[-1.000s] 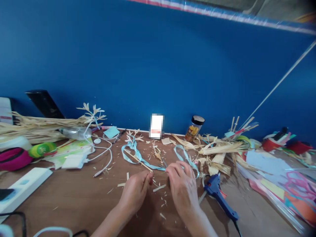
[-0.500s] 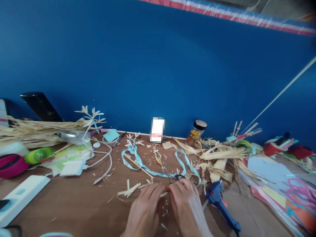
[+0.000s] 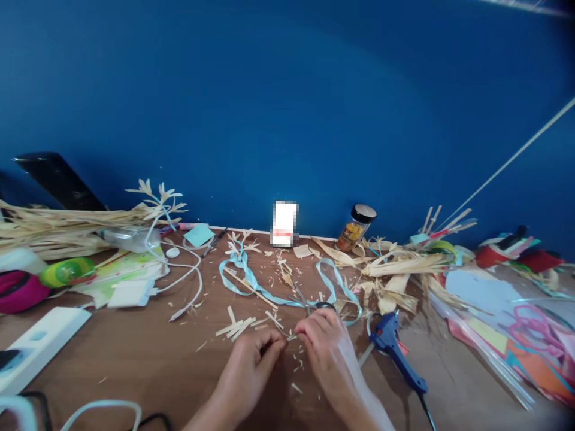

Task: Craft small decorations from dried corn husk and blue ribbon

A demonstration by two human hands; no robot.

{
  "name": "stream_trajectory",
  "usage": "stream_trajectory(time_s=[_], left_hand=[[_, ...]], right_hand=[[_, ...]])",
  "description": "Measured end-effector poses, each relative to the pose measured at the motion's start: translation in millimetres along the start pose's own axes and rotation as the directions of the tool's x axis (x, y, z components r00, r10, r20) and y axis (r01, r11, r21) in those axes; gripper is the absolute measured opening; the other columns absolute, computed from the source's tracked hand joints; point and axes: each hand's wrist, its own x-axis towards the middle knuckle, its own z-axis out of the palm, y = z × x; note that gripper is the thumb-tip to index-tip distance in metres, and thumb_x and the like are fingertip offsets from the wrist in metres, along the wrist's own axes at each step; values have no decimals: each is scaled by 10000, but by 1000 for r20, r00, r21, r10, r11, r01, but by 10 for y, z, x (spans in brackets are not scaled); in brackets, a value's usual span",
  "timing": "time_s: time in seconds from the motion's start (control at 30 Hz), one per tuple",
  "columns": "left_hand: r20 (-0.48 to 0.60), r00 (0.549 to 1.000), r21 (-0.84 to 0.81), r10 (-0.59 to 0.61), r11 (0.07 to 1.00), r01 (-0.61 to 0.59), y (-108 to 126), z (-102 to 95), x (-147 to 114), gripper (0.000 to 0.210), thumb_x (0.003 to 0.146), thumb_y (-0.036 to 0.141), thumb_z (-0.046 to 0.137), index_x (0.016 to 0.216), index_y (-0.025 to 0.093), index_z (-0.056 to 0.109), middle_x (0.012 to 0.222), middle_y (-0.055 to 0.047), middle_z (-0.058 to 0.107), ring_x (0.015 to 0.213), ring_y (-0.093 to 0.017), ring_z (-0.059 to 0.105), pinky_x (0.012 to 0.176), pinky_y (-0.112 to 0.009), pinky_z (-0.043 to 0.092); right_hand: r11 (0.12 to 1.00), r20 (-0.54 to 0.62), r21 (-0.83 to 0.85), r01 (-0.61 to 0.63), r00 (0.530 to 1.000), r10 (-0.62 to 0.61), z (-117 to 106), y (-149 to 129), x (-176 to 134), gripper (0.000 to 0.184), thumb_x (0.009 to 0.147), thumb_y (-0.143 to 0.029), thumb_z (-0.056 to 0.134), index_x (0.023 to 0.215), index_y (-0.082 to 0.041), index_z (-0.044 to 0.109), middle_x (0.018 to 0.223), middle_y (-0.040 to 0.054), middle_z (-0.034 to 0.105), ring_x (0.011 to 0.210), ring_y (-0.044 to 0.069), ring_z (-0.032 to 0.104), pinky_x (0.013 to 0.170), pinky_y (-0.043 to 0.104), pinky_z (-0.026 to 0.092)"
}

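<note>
My left hand [image 3: 252,362] is closed in a pinch above the brown table, thumb against fingers. My right hand [image 3: 327,353] is curled with its fingertips pressed together, close to the left fingertips. A tiny pale strip [image 3: 291,337] shows between the two hands; whether it is held or lies on the table I cannot tell. Just beyond the right knuckles lie scissors [image 3: 306,303], their black handles partly covered by that hand. A light blue ribbon [image 3: 274,297] loops across the table behind them. Cut pale husk strips [image 3: 238,328] lie left of the hands.
A blue glue gun [image 3: 398,353] lies on the right, near a heap of dried husks [image 3: 399,275]. At the back stand a black-lidded jar [image 3: 354,230] and a blurred white item [image 3: 284,222]. White cables and a power strip [image 3: 42,344] occupy the left.
My left hand has turned from palm-down to a side-on pinch and shifted slightly left. A wider gap separates the hands. The camera view has tilted down a little, and the scissors stay in place.
</note>
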Motion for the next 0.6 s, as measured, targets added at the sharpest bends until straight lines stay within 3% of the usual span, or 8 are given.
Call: stream_trajectory(time_s=[0.13, 0.23, 0.37, 0.47, 0.53, 0.6], left_hand=[[75, 991, -170, -112, 978, 123, -25, 58, -19, 341, 814, 428, 432, 623, 163, 529, 534, 18, 496, 489, -112, 431, 471, -212, 313], [148, 962, -356, -228, 896, 267, -32, 104, -47, 348, 784, 474, 474, 670, 151, 540, 509, 40, 471, 426, -75, 361, 421, -185, 269], [284, 908, -665, -308, 619, 418, -24, 122, -101, 282, 747, 418, 577, 721, 139, 545, 537, 59, 443, 414, -29, 279, 404, -146, 200], [374, 879, -758, -297, 448, 474, -23, 109, -146, 232, 727, 345, 632, 722, 125, 555, 573, 53, 440, 434, -12, 289, 411, -130, 181], [388, 868, -757, -309, 430, 492, -24, 100, -170, 225, 716, 328, 648, 711, 120, 561, 571, 53, 434, 438, -9, 297, 414, -125, 177], [367, 868, -724, -333, 484, 492, -28, 97, -186, 244, 705, 351, 653, 709, 122, 568, 557, 55, 439, 433, -13, 300, 413, -128, 183]], right_hand=[[998, -11, 57, 9, 1000, -8, -11, 8, -33, 135, 847, -159, 477, 768, -206, 576, 711, 15, 578, 785, 181, 485, 718, 296, 387], [993, -25, 114, 13, 1000, -11, -30, -2, -61, 142, 847, -147, 466, 770, -201, 572, 714, 15, 578, 777, 173, 491, 698, 282, 392], [973, 1, 220, -70, 997, 71, -54, -53, -108, 148, 839, -109, 453, 774, -198, 552, 749, 13, 576, 775, 159, 502, 687, 264, 394], [959, -2, 265, -98, 995, 102, -44, -81, -148, 144, 830, -97, 461, 770, -198, 545, 775, 12, 576, 780, 155, 510, 687, 258, 397], [960, -24, 266, -92, 995, 102, -19, -80, -173, 147, 824, -92, 463, 773, -200, 550, 799, 13, 577, 783, 149, 519, 689, 250, 403], [965, -45, 249, -84, 994, 99, 12, -68, -197, 153, 819, -87, 464, 780, -202, 557, 814, 12, 575, 782, 142, 526, 685, 239, 408]])
